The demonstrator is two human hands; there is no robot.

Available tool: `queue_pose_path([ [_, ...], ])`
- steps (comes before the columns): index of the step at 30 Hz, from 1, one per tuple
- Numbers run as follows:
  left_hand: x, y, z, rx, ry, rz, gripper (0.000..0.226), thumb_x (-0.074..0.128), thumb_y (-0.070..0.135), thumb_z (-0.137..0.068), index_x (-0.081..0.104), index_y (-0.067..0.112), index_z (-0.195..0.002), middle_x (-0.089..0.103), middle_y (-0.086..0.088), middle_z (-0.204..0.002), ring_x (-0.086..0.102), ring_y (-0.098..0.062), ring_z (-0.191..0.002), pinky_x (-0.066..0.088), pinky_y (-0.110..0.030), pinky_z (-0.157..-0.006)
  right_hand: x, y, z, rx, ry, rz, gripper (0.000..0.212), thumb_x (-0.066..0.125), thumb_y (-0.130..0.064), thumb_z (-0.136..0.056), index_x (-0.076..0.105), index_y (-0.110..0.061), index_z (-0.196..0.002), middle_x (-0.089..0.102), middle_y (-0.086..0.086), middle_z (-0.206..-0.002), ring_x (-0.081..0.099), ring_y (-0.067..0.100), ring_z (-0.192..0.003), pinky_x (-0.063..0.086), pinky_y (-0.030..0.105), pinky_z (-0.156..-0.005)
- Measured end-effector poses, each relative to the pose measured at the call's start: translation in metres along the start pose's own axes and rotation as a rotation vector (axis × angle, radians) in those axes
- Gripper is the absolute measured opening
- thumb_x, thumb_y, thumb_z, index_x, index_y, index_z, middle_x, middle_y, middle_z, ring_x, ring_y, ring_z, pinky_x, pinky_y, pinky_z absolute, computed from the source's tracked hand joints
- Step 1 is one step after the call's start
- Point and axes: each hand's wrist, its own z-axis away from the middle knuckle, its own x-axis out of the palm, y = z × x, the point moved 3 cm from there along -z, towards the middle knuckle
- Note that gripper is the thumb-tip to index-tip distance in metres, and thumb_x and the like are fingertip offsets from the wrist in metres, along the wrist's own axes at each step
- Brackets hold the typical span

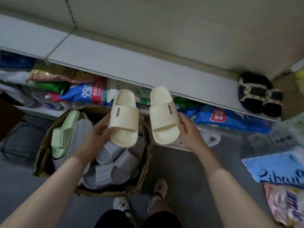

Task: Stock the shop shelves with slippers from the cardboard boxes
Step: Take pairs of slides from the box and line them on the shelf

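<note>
Left hand (97,134), fingers gripping left slipper (124,117) over the box (42,153), right hand (189,130), fingers gripping right slipper (163,116) past box's right edge, slippers apart, bare shelf (131,63) beyond box, black pair (258,94) at its right end

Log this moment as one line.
left hand holds cream slipper; right hand holds second cream slipper; cardboard box: grey slippers; shelf: patterned pair

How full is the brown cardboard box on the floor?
Partly full: the brown cardboard box holds several pale grey ribbed slippers and one light green slipper; its bottom is hidden.
</note>
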Motion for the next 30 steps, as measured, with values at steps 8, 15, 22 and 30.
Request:
queue_pose_path([
  [8,0.134,0.081,-0.085,0.153,-0.124,-0.123,0.049,0.052,0.011,-0.095,0.045,0.036,-0.137,0.061,-0.008,-0.124,0.057,-0.027,-0.117,0.046,-0.049,-0.100,-0.132,0.062,-0.036,0.102,0.354,0.037,0.042,0.036,-0.022,-0.105,0.038,-0.019,-0.146,0.053,0.000,-0.129,0.050,0.016,-0.114,0.038,0.026,-0.090],
  [15,0.243,0.107,-0.153,0.123,-0.126,-0.264,0.051,0.047,0.012,-0.098,0.035,0.023,-0.146,0.054,-0.006,-0.133,0.051,-0.025,-0.121,0.043,-0.044,-0.102,-0.202,0.114,-0.095,0.190,0.380,0.006,0.032,0.036,-0.013,-0.103,0.049,-0.015,-0.133,0.060,0.004,-0.121,0.057,0.019,-0.107,0.042,0.027,-0.084],
  [22,0.301,0.109,-0.200,0.162,-0.074,-0.457,0.051,0.041,0.015,-0.099,0.033,0.024,-0.148,0.049,-0.011,-0.141,0.047,-0.029,-0.126,0.036,-0.032,-0.097,-0.227,0.156,-0.137,0.279,0.295,0.114,0.047,0.033,-0.012,-0.103,0.032,-0.022,-0.149,0.050,0.007,-0.139,0.050,0.022,-0.118,0.037,0.028,-0.087],
  [30,0.330,0.111,-0.193,0.508,-0.079,-0.854,0.080,0.064,0.023,-0.087,0.018,0.011,-0.151,0.018,-0.018,-0.156,0.024,-0.036,-0.140,0.025,-0.046,-0.114,-0.222,0.146,-0.151,-0.038,0.332,0.459,0.058,0.046,-0.034,-0.099,0.024,-0.019,-0.151,0.031,0.012,-0.149,0.032,0.030,-0.136,0.032,0.043,-0.111],
])
